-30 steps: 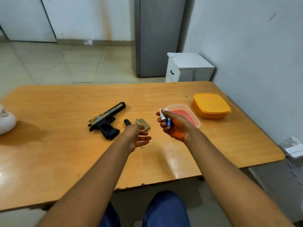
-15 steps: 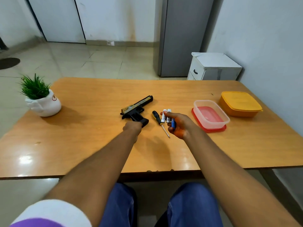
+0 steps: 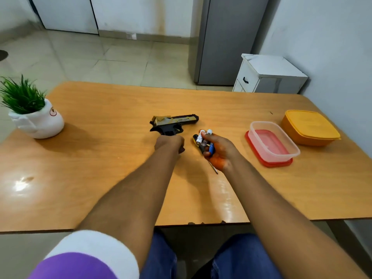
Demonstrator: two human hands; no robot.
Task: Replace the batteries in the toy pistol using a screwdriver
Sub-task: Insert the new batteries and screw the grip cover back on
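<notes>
On table right: clear tub [image 3: 281, 156] (nothing inside) | right hand [image 3: 220, 151] fingers grip batteries [image 3: 203, 137] | left hand [image 3: 169, 143] fingers curled

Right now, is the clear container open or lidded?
Open. The clear container has no lid on top; its red lid sits underneath it on the table. It looks empty.

Left hand [image 3: 169, 142] curled around grip of toy pistol [image 3: 174, 123] on wooden table [image 3: 96, 170]. Right hand [image 3: 219, 150] clutching several batteries [image 3: 203, 137] (white and blue) over screwdriver [image 3: 213, 168]. Clear container [image 3: 273, 142] and orange lidded box [image 3: 309, 127] at right, potted plant [image 3: 32, 113] at left.
</notes>
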